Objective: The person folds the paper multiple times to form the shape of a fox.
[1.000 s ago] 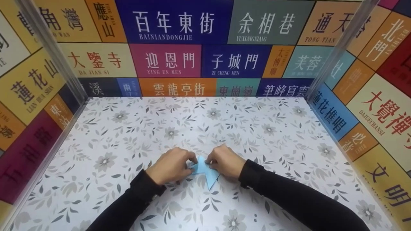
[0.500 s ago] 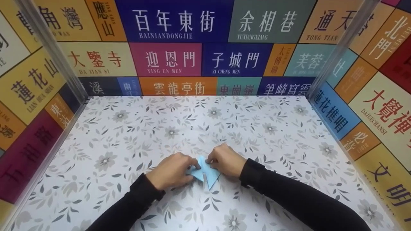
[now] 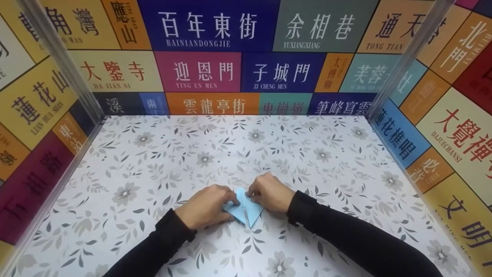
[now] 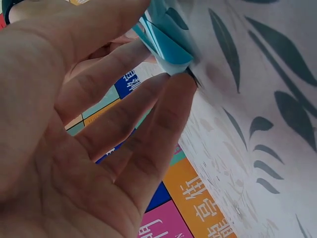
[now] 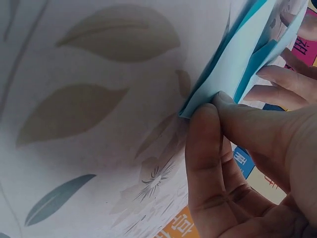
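Observation:
A folded piece of light blue paper (image 3: 255, 211) lies on the patterned tabletop between both hands, with a narrow slit between its left and right flaps. My left hand (image 3: 207, 204) holds the left flap, its thumb and index finger at the paper. In the left wrist view the paper's curled edge (image 4: 171, 49) meets several fingertips, and the thumb's tip is cut off. My right hand (image 3: 270, 191) pinches the upper right edge between thumb and index finger. The right wrist view shows that pinch on the layered paper (image 5: 223, 74), with left-hand fingers beyond.
White cloth with grey leaves and flowers covers the tabletop (image 3: 184, 146). Panels with coloured, lettered blocks (image 3: 203, 73) stand at the back and on both sides. Clear corner strips (image 3: 399, 57) join the panels.
The left hand has swung the left flap down toward me, so it now lies almost against the right flap, narrowing the gap. The right hand has stayed in place.

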Available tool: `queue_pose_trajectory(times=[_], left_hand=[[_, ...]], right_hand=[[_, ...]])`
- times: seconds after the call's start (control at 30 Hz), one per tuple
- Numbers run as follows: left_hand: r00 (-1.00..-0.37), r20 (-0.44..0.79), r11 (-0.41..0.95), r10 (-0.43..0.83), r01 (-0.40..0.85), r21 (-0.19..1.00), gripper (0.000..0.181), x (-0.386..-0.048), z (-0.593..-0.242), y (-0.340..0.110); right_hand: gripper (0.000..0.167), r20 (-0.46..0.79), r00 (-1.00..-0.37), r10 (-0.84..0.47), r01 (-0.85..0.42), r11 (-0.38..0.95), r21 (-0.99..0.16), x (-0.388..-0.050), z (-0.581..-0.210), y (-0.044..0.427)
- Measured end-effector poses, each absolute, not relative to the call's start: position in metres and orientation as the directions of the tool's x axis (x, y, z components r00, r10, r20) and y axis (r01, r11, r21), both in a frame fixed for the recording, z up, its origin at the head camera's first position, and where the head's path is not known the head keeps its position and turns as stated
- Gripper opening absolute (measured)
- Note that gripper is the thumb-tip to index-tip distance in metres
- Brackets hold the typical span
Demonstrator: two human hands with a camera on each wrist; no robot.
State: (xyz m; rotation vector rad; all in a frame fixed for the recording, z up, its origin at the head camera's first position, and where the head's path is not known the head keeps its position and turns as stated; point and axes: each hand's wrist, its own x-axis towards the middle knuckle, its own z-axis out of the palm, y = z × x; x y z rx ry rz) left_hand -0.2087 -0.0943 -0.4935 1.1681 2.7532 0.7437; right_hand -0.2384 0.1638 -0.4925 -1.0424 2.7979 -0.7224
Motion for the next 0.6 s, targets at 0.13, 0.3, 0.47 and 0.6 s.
queue_pose_trajectory(times=[0.13, 0.3, 0.47, 0.6], left_hand=[[-0.71, 0.109, 0.605, 0.696, 0.662, 0.444, 0.036, -0.2089, -0.4948, -0.0932], [-0.719, 0.093, 0.615, 0.689, 0.648, 0.449, 0.038, -0.2083, -0.4971, -0.092], [-0.718, 0.114, 0.62, 0.687, 0.66, 0.425, 0.036, -0.2073, -0.4977, -0.0905], [-0.713, 0.128, 0.617, 0.689, 0.67, 0.413, 0.035, -0.2067, -0.4964, -0.0891]], right_hand=[[0.016, 0.108, -0.76, -0.641, -0.612, 0.65, -0.451, -0.2387, -0.4945, 0.1644], [0.016, 0.117, -0.748, -0.653, -0.625, 0.635, -0.453, -0.2392, -0.4958, 0.1648], [0.016, 0.12, -0.742, -0.66, -0.631, 0.625, -0.46, -0.239, -0.4943, 0.1654], [0.016, 0.121, -0.74, -0.661, -0.633, 0.626, -0.455, -0.2392, -0.4925, 0.1657]])
